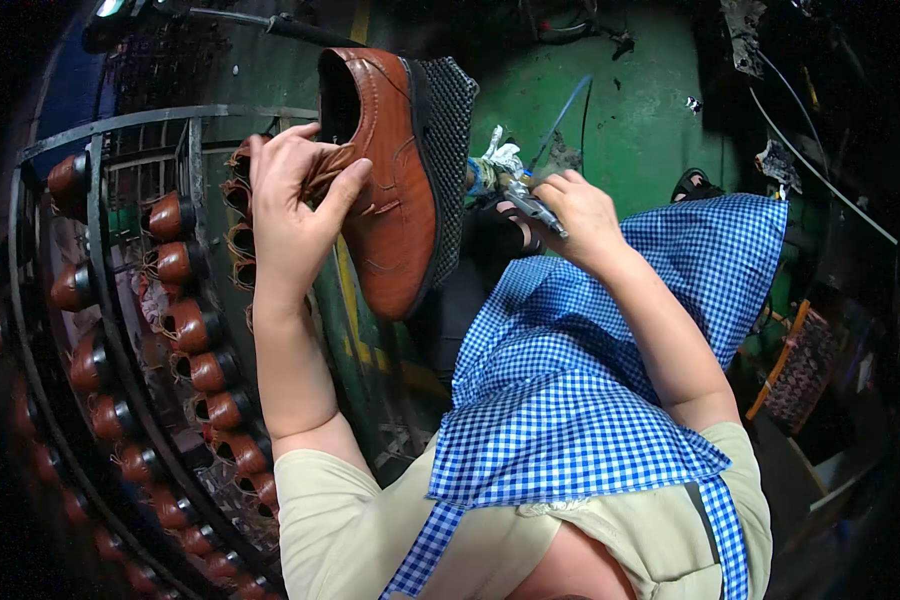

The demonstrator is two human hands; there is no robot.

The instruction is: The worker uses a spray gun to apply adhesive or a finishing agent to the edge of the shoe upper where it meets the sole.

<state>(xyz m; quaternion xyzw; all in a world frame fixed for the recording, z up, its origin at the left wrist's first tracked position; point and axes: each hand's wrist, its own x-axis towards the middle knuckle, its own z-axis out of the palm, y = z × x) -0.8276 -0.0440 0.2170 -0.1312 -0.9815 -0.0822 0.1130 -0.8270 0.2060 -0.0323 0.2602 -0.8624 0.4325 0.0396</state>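
The left hand's fingers (288, 150) are curling over the laced top of a brown shoe (385, 190), with the thumb pressing on the upper from the near side, so the left hand (290, 215) is gripping the shoe around its opening. The shoe is being held up in the air, toe pointing down toward the person, its black textured sole (446, 160) facing right. It is hanging above the green floor (650, 110), between the rack and the person's lap.

The right hand's fingers (560, 195) are closing together around a small metal tool (530, 205), whose tip is pointing left toward the sole, near it but not touching. The right hand (582, 215) is sitting just right of the shoe. A wad of white cloth (500, 158) is showing just above the tool, and a thin blue tube (565, 115) is running up from there.

A blue checked apron (580, 390) is covering the lap under the right forearm. To the left, a curved metal rack (100, 260) is holding rows of matching brown shoes (185, 325), heels outward. A sandal (695, 185) is lying on the floor beyond the apron.
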